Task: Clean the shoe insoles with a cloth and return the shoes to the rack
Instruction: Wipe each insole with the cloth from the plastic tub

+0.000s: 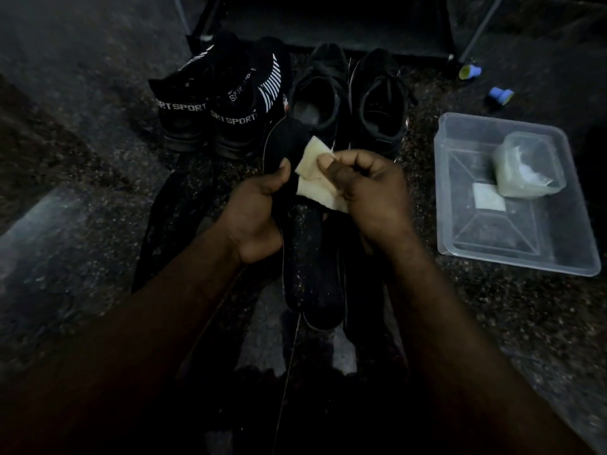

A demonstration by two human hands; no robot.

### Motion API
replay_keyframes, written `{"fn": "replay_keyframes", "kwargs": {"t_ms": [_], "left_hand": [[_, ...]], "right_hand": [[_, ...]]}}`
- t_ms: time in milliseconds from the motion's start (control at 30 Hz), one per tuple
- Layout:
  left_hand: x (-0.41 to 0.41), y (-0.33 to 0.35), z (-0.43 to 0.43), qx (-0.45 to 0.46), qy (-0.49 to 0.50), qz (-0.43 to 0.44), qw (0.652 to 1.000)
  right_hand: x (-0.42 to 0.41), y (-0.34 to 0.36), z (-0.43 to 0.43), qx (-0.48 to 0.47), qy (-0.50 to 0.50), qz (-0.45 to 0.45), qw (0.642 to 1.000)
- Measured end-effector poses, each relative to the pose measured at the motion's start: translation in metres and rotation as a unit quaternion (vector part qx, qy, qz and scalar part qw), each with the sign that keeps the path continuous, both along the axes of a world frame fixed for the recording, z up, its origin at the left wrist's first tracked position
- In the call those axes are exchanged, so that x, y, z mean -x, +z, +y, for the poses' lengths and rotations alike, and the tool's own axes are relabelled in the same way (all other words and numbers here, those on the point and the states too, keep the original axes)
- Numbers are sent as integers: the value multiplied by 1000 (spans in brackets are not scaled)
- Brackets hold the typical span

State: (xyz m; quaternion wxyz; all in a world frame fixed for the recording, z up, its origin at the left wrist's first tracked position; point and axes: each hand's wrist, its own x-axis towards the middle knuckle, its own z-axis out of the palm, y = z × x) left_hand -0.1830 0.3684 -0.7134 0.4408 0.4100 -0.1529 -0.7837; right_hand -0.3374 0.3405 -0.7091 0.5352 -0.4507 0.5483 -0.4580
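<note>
The room was dim. The floor (492,323) was dark stone with tiny pale specks. A paler, shiny strip (39,231) ran across it on the left. A black rack (328,24) stood at the back. On the right sat a clear tub (499,234) with a small box (525,165) and a white square (488,197) inside. A blue cap (470,72) lay by the rack, and a second blue cap (501,95) lay near it.

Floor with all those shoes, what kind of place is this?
Probably a shoe-storage corner at home, though it is dim. Two pairs of black shoes stand on a speckled stone floor in front of a dark shoe rack, and a clear plastic tub sits beside them.
</note>
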Motion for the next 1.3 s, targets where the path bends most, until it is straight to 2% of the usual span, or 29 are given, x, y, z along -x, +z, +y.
{"fn": "replay_keyframes", "kwargs": {"t_ms": [67, 133, 167, 233, 300, 433, 600, 800, 867, 933, 1067, 1133, 1300], "left_hand": [[-1, -3, 0, 2, -16, 14, 1000], [0, -5, 1, 10, -26, 19, 999], [1, -4, 2, 11, -27, 14, 999], [3, -2, 3, 17, -17, 3, 1000], [4, 2, 3, 30, -11, 1, 999], [5, 2, 1, 29, 25, 20, 999], [-1, -8, -2, 17, 50, 12, 999], [5, -14, 0, 15, 44, -60, 997], [4, -15, -2, 21, 46, -62, 997], [3, -13, -3, 11, 52, -34, 998], [13, -13, -1, 26, 43, -32, 998], [19, -13, 1, 27, 53, -36, 998], [9, -15, 1, 12, 84, -63, 994]], "right_hand": [[-2, -3, 2, 44, 19, 111, 993], [-2, -10, 4, 99, -9, 246, 964], [-2, -12, 6, 125, -30, 280, 951], [-1, -17, 6, 186, -54, 312, 930], [-1, -19, 5, 233, -32, 343, 909], [-6, -24, 8, 260, 22, 387, 884], [-20, -24, 17, 255, 38, 376, 890], [-42, -18, 33, 205, 6, 227, 952], [-45, -14, 35, 228, 13, 217, 949], [-41, -13, 31, 247, 17, 244, 938], [-19, -23, 19, 234, -76, 327, 912], [-19, -23, 23, 223, -99, 320, 915], [-51, -9, 40, 267, -22, 241, 933]]}}
